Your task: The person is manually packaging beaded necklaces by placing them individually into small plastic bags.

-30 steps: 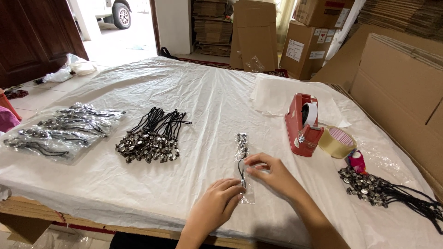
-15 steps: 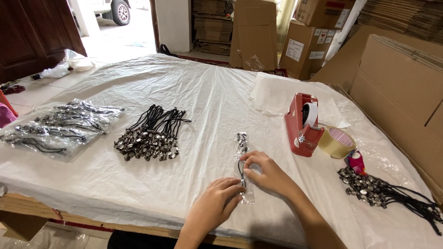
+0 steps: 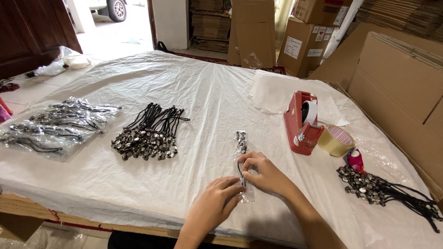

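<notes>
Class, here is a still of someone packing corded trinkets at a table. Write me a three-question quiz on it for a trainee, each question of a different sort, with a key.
1. True or false: both hands touch the narrow clear bag.
2. Which thing stands nearest the red tape dispenser? A) the tan tape roll B) the bagged bundles C) the cardboard boxes
3. Fill in: the loose pile of black cords lies to the ____ of the narrow bag.

Key
1. True: the left hand and right hand both pinch its lower end.
2. A
3. left
</notes>
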